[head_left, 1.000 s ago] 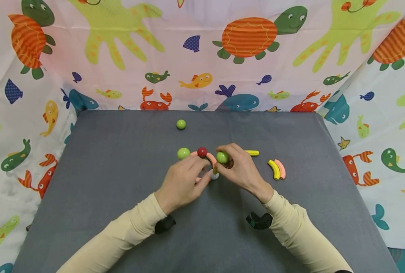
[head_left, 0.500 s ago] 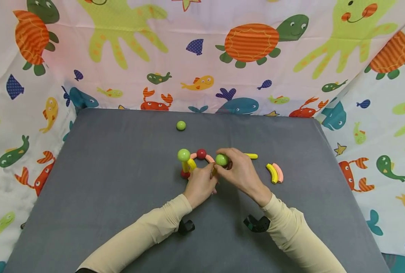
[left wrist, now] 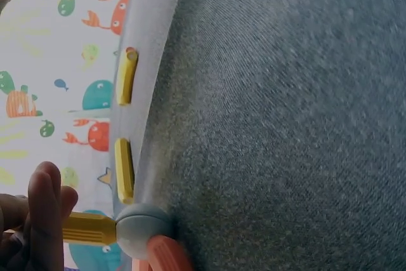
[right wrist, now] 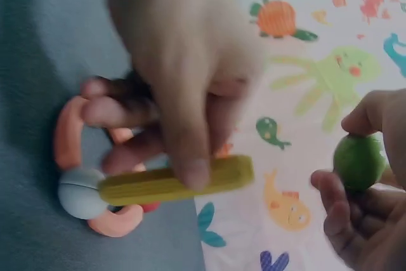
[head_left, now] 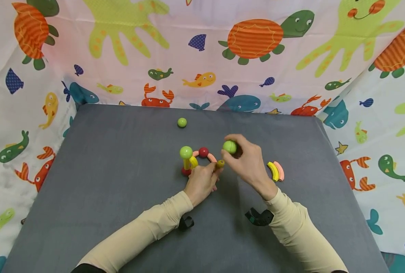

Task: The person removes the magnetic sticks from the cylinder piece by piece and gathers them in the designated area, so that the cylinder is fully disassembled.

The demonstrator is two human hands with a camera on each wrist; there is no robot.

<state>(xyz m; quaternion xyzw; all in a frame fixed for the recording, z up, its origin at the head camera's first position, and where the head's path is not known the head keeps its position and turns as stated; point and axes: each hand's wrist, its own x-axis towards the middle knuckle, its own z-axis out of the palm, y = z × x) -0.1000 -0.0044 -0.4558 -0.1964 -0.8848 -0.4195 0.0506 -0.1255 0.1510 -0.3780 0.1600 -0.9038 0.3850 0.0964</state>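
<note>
My left hand pinches an upright yellow stick. One end of the stick meets a grey-white ball, and its other end is bare. Pink curved pieces join that ball into a ring with a red ball at the back. At the ring's left, a light green ball tops another upright yellow stick over a second red ball, beside a yellow curved piece. My right hand grips a green ball between thumb and fingers, apart from the stick.
Farther back on the grey table lies one loose green ball. To the right, a yellow curved piece and a pink curved piece lie side by side. A printed cloth hangs behind the table.
My left hand has shifted right from the ring's left side and taken hold of the yellow stick. My right hand has moved the green ball up and right, away from the stick's end.
</note>
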